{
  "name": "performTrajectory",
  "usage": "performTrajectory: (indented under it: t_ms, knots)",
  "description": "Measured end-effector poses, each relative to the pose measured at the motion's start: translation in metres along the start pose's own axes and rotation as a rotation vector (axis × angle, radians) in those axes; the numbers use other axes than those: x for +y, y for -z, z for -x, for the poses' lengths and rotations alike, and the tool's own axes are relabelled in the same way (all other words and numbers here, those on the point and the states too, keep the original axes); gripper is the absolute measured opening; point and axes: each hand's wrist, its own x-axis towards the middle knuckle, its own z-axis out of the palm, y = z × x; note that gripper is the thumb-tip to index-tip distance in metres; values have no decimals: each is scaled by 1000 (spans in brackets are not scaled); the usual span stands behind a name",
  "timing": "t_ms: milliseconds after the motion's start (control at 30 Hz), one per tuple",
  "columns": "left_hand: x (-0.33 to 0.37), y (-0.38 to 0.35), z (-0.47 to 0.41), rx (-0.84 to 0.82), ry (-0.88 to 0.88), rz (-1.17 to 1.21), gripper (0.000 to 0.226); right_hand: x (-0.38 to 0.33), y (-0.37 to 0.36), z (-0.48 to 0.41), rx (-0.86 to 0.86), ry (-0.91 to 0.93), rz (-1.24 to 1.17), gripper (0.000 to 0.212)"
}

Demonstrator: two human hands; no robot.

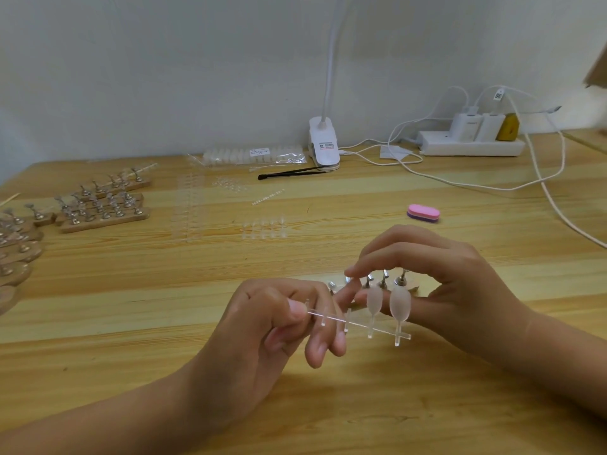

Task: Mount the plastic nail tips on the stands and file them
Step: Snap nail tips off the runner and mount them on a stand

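Note:
My left hand (282, 320) pinches one end of a clear plastic sprue strip (358, 323) just above the table. Two frosted nail tips (399, 305) still hang on the strip's right part; the other pegs are bare. My right hand (437, 284) arches over a wooden stand with metal holders (384, 282), its index finger and thumb pinching something small at one holder; what they pinch is too small to tell. The stand's base is mostly hidden behind both hands.
More wooden stands with metal holders (101, 205) lie at the left edge. Clear nail-tip strips (264, 228), a bag of tips (253, 156), black tweezers (289, 173), a clip lamp (323, 146), a pink buffer block (423, 213), and a power strip with cables (473, 142) sit further back.

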Motion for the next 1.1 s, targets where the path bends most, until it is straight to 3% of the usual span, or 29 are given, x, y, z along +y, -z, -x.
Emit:
performTrajectory:
  t_ms: [200,367,567,1100]
  knots:
    - [-1,1,-2,-104,25,-88,32,6,12,-6,2,35,12,23]
    - [-5,2,-4,-198,131,-196,36,21,30,-9,-133,72,283,29]
    - [-6,1,-9,-223,274,-255,33,24,23,-7,-188,100,286,26]
    - [-6,0,-10,-243,271,-277,31,28,15,-5,-169,84,252,22]
